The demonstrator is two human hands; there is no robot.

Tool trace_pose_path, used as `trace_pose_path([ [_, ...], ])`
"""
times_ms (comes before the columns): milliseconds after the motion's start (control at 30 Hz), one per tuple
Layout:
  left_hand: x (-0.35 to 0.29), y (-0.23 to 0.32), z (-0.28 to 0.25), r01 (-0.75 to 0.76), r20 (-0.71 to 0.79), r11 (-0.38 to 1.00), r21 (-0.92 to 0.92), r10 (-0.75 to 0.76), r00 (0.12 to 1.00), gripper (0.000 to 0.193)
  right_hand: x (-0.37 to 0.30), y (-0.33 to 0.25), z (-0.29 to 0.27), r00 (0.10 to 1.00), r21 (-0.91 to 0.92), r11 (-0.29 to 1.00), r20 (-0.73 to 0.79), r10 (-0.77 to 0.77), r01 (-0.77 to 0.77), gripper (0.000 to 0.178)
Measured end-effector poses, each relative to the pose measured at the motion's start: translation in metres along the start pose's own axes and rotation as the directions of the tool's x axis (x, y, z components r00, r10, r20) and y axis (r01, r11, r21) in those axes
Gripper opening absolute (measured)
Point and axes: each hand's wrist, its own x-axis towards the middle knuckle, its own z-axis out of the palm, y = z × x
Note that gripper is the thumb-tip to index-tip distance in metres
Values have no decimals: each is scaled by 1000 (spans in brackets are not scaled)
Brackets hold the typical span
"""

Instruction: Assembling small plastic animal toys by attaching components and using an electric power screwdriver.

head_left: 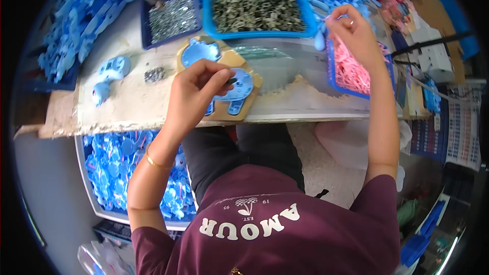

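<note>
My left hand pinches a small dark metal piece against a light blue plastic part that lies in a tan wooden jig. A second blue part sits in the jig's far end. My right hand reaches to the right and pinches a thin pink strip above a blue tray of pink strips.
A blue tray of dark metal clips and a dark tray of silver screws stand behind the jig. Heaps of blue parts lie at the back. A loose blue part and a screw pile sit left. A bin of blue parts is under the bench.
</note>
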Motion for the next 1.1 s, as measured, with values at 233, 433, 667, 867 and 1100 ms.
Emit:
trace_pose_path([
  [233, 1, -2, -3, 71, -22, 980, -186, -76, 997, 22, -35, -49, 121, 878, 325, 945, 464, -117, -46, 9],
  [433, -4, 0, -6, 81, -57, 962, -260, -99, 993, 23, -40, -49, 150, 947, 351, 934, 316, -57, -61, 9],
  [667, -7, -6, -1, 52, -120, 968, -246, -84, 989, 22, -56, -53, 164, 987, 88, 988, 85, -137, 130, 9],
  [867, -11, -3, -11, 76, -30, 959, -273, -88, 996, 22, -51, -45, 162, 980, 144, 979, 115, -164, 147, 13],
  [1100, -13, -1, -22, 95, 95, 990, -108, -84, 992, 25, -48, -47, 163, 833, -181, 819, 231, -503, 545, 19],
])
